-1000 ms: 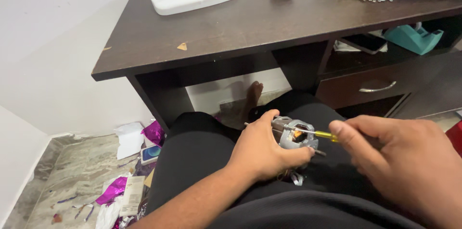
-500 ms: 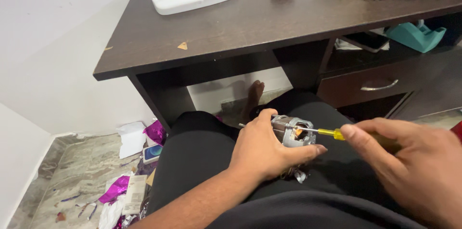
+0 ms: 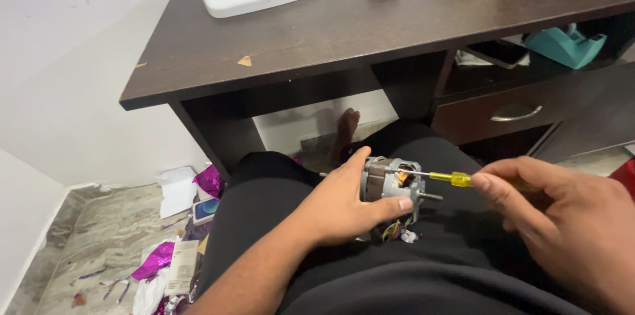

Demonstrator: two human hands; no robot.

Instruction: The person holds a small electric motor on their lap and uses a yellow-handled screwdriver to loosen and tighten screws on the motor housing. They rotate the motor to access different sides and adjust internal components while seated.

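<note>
Left hand [image 3: 340,212] gripping one motor [image 3: 391,186], right hand [image 3: 569,225] one screwdriver [image 3: 456,179]

The right hand [image 3: 569,222] sits farther to the right of the small electric motor [image 3: 393,186] than a second ago, when it was close against it. More of the yellow-handled screwdriver [image 3: 456,178] now shows between the fingers and the motor, and its shaft lies nearly level where it earlier slanted down to the right. The left hand [image 3: 344,206] has its thumb stretched further under the motor's right end. The view has drifted slightly to the left.
</note>
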